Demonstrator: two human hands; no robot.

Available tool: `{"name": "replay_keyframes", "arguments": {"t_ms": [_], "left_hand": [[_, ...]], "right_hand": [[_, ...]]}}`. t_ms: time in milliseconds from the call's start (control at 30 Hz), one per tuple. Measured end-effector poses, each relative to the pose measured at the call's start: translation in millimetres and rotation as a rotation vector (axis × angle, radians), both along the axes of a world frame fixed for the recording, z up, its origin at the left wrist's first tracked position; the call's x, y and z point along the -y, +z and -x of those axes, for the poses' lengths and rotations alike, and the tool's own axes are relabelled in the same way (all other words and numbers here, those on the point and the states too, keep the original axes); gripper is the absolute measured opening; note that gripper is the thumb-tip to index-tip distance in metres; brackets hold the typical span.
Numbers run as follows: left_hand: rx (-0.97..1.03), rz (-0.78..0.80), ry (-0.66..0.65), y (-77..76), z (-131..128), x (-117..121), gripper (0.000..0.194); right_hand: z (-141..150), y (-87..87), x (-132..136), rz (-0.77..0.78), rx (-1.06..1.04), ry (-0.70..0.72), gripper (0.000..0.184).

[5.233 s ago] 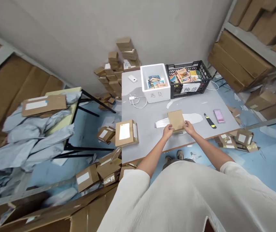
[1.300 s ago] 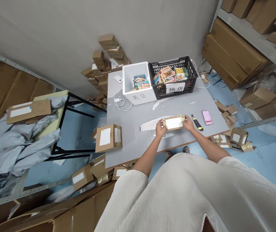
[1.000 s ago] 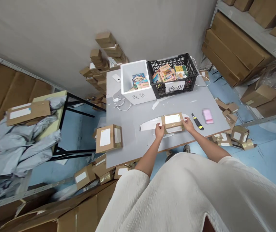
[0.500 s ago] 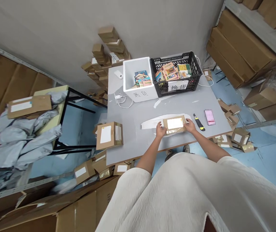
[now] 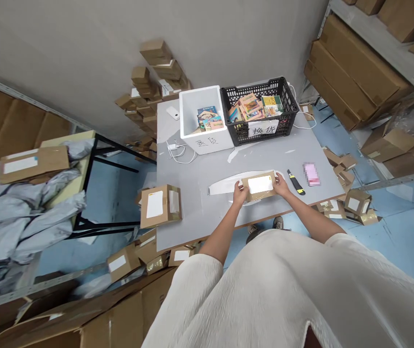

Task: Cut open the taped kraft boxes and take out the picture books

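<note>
While a small cardboard parcel [image 5: 260, 186] is held up by its two short sides, the surroundings are filled with packages. At the far left, grey mailing bags [image 5: 43, 217] are heaped on a yellow-topped table [image 5: 88, 136], and a flat labelled carton [image 5: 35, 163] is laid on top of them. Labelled boxes [image 5: 123, 262] are strewn over the blue floor, and smaller cartons [image 5: 156, 53] are stacked by the wall. At the left edge of the grey table [image 5: 199, 212], a larger labelled box [image 5: 160, 207] is placed; behind it, a white device [image 5: 172, 113] and a charger with a white cable [image 5: 172, 146] are seen. Books are contained in a white foam box [image 5: 207, 141] and, just beside it, in a black crate [image 5: 259, 130] to which a handwritten sign [image 5: 263, 128] is fixed.

Near the table's front edge, the parcel's left side is gripped by the left hand [image 5: 241, 192], fingers closed narrowly on it. The parcel is positioned over a white elongated patch [image 5: 223, 186], its white label turned up. Its right side is held likewise by the right hand [image 5: 280, 184]. Farther right, a black and yellow cutter [image 5: 296, 182] and a pink item [image 5: 312, 174], blurred by pixels, are laid on the table. Large cartons [image 5: 352, 77] are stored beyond, at the shelving.
</note>
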State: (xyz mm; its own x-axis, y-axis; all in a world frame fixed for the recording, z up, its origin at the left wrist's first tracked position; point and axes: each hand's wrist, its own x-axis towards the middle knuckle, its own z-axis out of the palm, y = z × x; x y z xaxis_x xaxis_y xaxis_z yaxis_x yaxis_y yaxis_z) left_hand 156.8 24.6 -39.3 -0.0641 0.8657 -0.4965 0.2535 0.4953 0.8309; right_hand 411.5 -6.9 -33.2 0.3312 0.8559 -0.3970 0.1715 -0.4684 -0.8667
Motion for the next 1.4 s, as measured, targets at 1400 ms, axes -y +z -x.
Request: {"name": "replay_keyframes", "arguments": {"t_ms": [1400], "left_hand": [[-0.418,-0.206,0.182,21.8,40.2,-6.9,0.041]], "right_hand": [[33.8,21.0,-22.7,-0.166,0.241,0.037,0.06]]}}
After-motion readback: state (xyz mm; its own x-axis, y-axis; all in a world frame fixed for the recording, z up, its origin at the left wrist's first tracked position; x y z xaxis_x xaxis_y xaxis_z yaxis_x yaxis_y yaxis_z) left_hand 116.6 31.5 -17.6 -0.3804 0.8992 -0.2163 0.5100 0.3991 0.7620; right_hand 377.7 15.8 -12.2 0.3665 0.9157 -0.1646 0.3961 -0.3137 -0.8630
